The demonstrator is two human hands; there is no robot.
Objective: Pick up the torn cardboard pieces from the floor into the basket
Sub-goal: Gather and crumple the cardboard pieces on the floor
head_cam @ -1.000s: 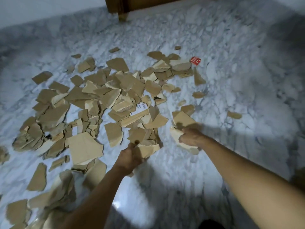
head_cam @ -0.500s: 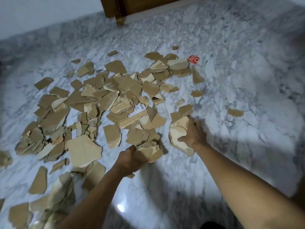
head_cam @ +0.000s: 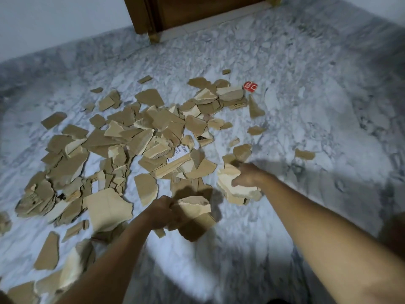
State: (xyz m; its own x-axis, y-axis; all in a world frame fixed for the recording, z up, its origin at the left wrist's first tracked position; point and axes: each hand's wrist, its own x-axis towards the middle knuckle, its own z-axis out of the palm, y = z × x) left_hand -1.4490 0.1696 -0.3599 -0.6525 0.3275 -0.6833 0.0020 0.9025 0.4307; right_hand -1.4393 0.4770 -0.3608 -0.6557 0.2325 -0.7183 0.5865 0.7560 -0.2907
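Several torn brown cardboard pieces (head_cam: 114, 148) lie scattered in a wide heap on the marble floor (head_cam: 306, 119). My left hand (head_cam: 161, 212) is shut on a bunch of cardboard pieces (head_cam: 194, 216), lifted just above the floor near the heap's front edge. To the right, my right hand (head_cam: 249, 174) grips a stack of pale cardboard pieces (head_cam: 235, 189), also raised. A big flat piece (head_cam: 107, 208) lies left of my left hand. No basket is in view.
A red printed scrap (head_cam: 250, 86) lies at the heap's far right. Single pieces (head_cam: 304, 154) sit apart on the right. A wooden door and frame (head_cam: 186, 12) stand at the back against a white wall (head_cam: 54, 25). Bare marble stretches right and toward me.
Both hands have closed on cardboard and lifted their bunches off the floor, drawing them slightly toward me. The view has tilted up a little, showing more of the door.
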